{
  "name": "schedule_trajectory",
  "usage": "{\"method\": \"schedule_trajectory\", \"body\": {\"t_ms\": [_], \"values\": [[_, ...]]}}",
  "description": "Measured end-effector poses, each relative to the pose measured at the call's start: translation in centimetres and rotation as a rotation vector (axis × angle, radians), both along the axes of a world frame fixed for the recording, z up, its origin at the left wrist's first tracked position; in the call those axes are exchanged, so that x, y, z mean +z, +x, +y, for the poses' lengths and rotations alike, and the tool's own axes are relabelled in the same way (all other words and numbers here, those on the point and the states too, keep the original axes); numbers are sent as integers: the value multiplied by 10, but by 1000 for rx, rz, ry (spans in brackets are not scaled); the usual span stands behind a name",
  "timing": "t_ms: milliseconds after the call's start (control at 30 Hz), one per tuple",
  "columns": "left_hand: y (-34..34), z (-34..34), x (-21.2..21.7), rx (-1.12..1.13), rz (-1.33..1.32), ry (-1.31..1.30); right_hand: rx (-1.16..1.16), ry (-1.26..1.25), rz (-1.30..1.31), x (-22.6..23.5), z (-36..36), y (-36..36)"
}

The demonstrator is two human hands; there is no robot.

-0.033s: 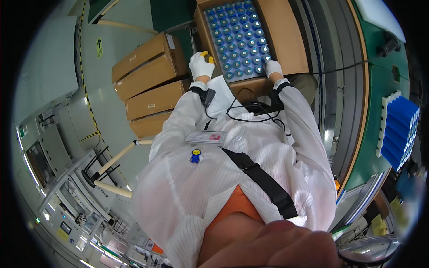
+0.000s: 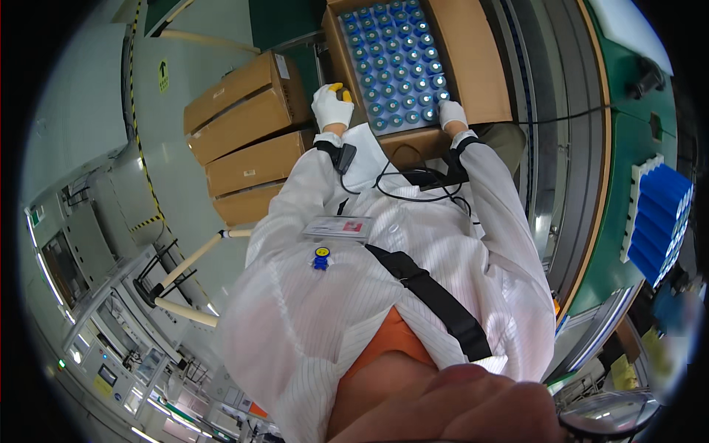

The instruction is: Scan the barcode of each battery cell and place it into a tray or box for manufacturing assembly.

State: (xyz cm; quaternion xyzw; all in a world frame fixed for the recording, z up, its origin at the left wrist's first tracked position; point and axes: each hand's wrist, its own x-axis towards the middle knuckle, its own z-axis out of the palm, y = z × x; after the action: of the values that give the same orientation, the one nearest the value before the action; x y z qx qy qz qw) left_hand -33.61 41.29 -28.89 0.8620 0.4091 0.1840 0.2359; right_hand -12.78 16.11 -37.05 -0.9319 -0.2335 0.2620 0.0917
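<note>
An opened cardboard box (image 2: 408,142) lies in front of me, holding rows of blue cylindrical cells (image 2: 397,59) that stand upright in a pale tray. My left hand (image 2: 331,108), in a white glove, is closed at the box's near left wall. Yellow shows at its fingertips; whether this is the glove's tips or a small object, I cannot tell. At the near right corner my right hand (image 2: 452,114), also gloved in white, curls over the wall beside the last cells. Its fingertips are partly hidden. Black bands circle both wrists, and a black cable (image 2: 413,198) crosses my lap.
Closed cardboard boxes (image 2: 247,111) stand on the left. A box flap (image 2: 473,66) spreads out to the right, near metal rails (image 2: 543,148). Farther right, a green bench (image 2: 628,162) carries a block of blue tubes (image 2: 661,214). Striped tape (image 2: 140,148) marks the floor.
</note>
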Motion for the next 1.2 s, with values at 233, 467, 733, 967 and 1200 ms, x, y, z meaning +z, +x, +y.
{"method": "schedule_trajectory", "body": {"t_ms": [233, 467, 733, 967, 1200], "values": [[13, 10, 5, 22, 224, -23, 154, -155, 22, -4, 8, 2], [20, 16, 9, 38, 310, -79, 518, -315, 101, -16, 9, 2], [18, 14, 12, 56, 279, -29, 97, -275, 6, -45, 5, 1], [18, 15, 26, 15, 407, -43, 285, -261, 144, -46, 2, 11], [19, 19, 26, 21, 380, -79, 389, -272, 249, -38, -5, 25]]}}
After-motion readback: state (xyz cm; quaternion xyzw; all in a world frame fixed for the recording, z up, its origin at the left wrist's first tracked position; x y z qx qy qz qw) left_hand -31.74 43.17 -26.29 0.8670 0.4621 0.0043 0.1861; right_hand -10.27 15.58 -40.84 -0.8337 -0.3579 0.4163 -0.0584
